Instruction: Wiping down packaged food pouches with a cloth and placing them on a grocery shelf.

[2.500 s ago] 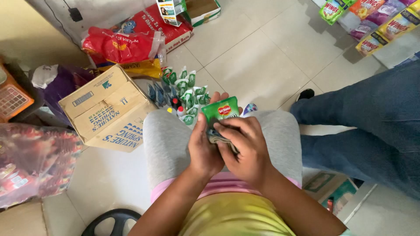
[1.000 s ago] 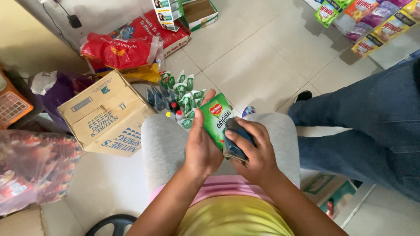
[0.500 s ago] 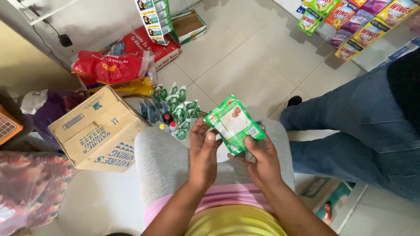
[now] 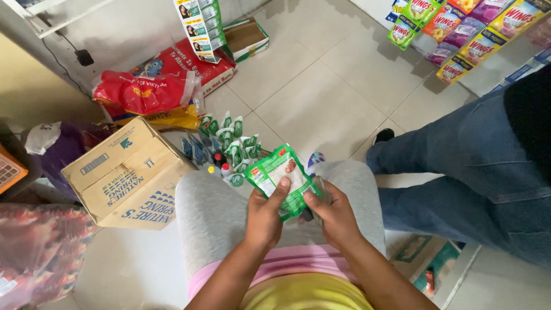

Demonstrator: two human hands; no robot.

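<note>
A green sachet packet (image 4: 280, 179) with a white panel is held above my grey-clad knees. My left hand (image 4: 264, 217) grips its lower left edge, thumb lying across the front. My right hand (image 4: 333, 213) pinches its lower right corner and also holds a small dark object that is mostly hidden under the fingers. On the tiled floor just beyond my knees lie several more green and white sachets (image 4: 228, 138) and a few small bottles (image 4: 219, 163).
A cardboard box (image 4: 127, 175) stands at my left knee, with red sacks (image 4: 150, 87) behind it. Another person's leg in blue jeans (image 4: 459, 166) is close on the right. Hanging sachet strips (image 4: 453, 28) fill the top right. A flat carton (image 4: 433, 267) lies lower right.
The green packet has been lifted from my lap, turned so its front faces up, and is now held by both hands. The view has tilted forward slightly.
</note>
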